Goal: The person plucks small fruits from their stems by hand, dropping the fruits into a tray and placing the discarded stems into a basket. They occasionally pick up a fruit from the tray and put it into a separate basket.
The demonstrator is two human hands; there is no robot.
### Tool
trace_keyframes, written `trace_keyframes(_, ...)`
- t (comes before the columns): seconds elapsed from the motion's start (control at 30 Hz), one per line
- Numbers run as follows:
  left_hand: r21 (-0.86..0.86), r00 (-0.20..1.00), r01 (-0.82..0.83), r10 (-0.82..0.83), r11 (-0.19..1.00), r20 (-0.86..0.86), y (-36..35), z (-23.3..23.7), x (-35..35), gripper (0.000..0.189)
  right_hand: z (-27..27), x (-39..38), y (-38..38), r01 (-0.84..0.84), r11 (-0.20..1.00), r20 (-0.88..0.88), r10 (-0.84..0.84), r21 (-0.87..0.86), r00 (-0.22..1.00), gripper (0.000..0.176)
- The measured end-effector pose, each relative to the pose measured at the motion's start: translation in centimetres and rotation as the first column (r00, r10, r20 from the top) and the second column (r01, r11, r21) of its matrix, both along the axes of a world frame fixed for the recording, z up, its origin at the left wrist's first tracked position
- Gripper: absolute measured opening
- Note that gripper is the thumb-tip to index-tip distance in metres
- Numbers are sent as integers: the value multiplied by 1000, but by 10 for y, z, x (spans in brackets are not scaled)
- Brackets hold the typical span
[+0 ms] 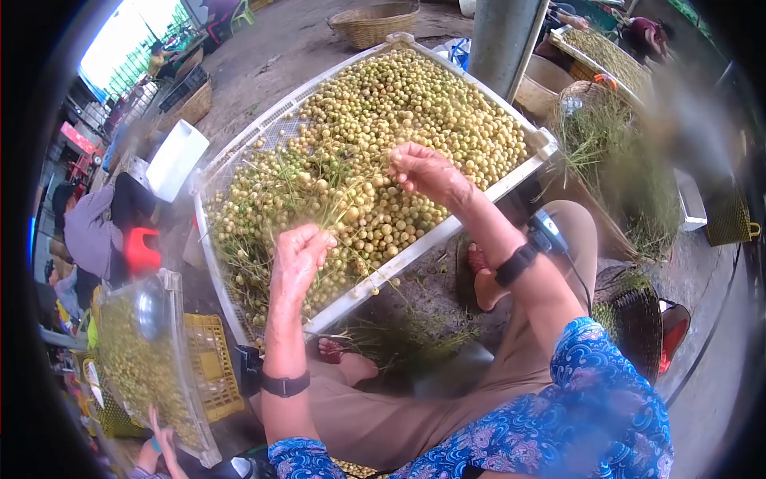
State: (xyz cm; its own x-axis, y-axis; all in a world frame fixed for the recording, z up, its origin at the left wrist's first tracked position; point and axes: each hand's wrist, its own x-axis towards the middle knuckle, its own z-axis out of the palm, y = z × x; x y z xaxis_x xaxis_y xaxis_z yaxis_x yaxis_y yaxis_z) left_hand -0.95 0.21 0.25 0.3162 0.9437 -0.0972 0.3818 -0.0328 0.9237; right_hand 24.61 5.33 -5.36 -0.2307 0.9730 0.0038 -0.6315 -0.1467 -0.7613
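A large white mesh tray (431, 252) is heaped with small round yellow-green fruits (423, 96) that look like longans. My left hand (299, 254) is closed over the tray's near left part, its fingers pinching thin green stems (339, 203) with fruits among them. Higher and to the right, my right hand (431, 172) hovers over the pile with thumb and fingers pressed together. What sits between those fingertips, if anything, is too small to make out. Loose twigs and fruits still on stems cover the tray's left half.
A metal post (504, 48) stands behind the tray. Cut stems (606, 144) are piled at right, near a dark woven basket (638, 327). At lower left another fruit tray (179, 351) adjoins a yellow crate (211, 367); a co-worker's hand (162, 435) reaches there. A wicker basket (373, 25) lies beyond.
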Motion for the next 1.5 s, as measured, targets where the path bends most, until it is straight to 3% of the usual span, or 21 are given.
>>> trace_keyframes(0.07, -3, 1000, 19, -19, 1000, 21, -2, 1, 4, 19, 2, 0, -2, 180, 983, 392, -181, 40, 902, 6)
trace_keyframes(0.13, -56, 997, -52, 49, 997, -60, -7, 7, 13, 19, 19, -12, -13, 270, 933, 754, -352, 238, 554, 5)
trace_keyframes(0.2, -61, 997, -64, 60, 996, -57, -8, 7, 17, 19, 4, -14, -5, 151, 729, 715, -685, 668, 141, 5)
trace_keyframes(0.27, -62, 997, -76, 73, 995, -37, -5, 3, 12, 19, 2, -17, -1, 310, 818, 800, -558, 485, 222, 7)
trace_keyframes(0.3, -78, 994, -104, 102, 992, -29, -7, 8, 11, 18, 2, -7, 5, 488, 834, 731, -499, 257, 467, 8)
trace_keyframes(0.37, -111, 994, -111, 112, 988, 0, -9, 17, 5, 18, -6, 23, 18, 579, 796, 286, -522, -173, 804, 12)
trace_keyframes(0.47, -138, 990, -74, 90, 988, 111, -6, 17, -4, 17, -4, 31, 14, 360, 933, 601, -279, -16, 749, 21)
trace_keyframes(0.57, -194, 982, -46, 81, 980, 172, -6, 16, -3, 17, 9, 18, -3, 361, 898, 708, -426, 252, 563, 35)
trace_keyframes(0.67, -185, 986, -44, 72, 982, 152, -8, 12, 1, 17, 18, 7, -8, 101, 992, 495, -125, 75, 860, 49)
trace_keyframes(0.7, -188, 986, -52, 80, 981, 143, -10, 12, 2, 17, 12, 6, -5, 106, 992, 494, -129, 75, 860, 49)
trace_keyframes(0.77, -187, 987, -60, 87, 980, 137, -7, 12, 2, 17, 0, 6, 3, -71, 993, 167, 55, 92, 984, 51)
trace_keyframes(0.87, -188, 981, -87, 117, 978, 153, -7, 8, -4, 18, 5, 3, -5, -107, 986, -128, 124, 131, 984, 51)
trace_keyframes(0.93, -193, 978, -67, 102, 979, 179, -10, 12, -5, 18, 4, -4, -12, -66, 992, -170, 84, 107, 982, 43)
trace_keyframes(0.97, -206, 988, -117, 135, 972, 76, -12, 19, -2, 17, -2, -7, -9, 5, 993, 117, -19, 118, 993, 36)
trace_keyframes(1.03, -150, 994, -86, 95, 985, 52, -9, 12, -5, 19, 16, -4, -14, 93, 975, 581, -197, 204, 789, 24)
trace_keyframes(1.1, -56, 975, -115, 123, 992, 183, -4, -2, -2, 30, 14, -3, -13, 85, 975, 666, -203, 206, 718, 24)
trace_keyframes(1.17, -108, 977, -125, 141, 986, 162, -9, 11, 1, 26, 30, 4, -20, -51, 857, 804, -459, 513, 378, 23)
trace_keyframes(1.3, -96, 998, -63, 66, 993, 24, -15, 26, 3, 20, 35, 17, -17, -405, 580, 689, -695, 707, 207, 29)
trace_keyframes(1.4, -97, 992, -46, 57, 994, 111, -12, 26, -6, 19, 43, 41, -13, -529, 622, 773, -625, 577, 109, 30)
trace_keyframes(1.47, -143, 991, -37, 55, 989, 125, -15, 32, -7, 19, 4, 64, 7, -384, 677, 752, -654, 628, 79, 33)
trace_keyframes(1.5, -127, 990, -23, 40, 992, 133, -17, 33, -7, 19, 24, 62, -6, -494, 620, 635, -755, 610, -163, 42)
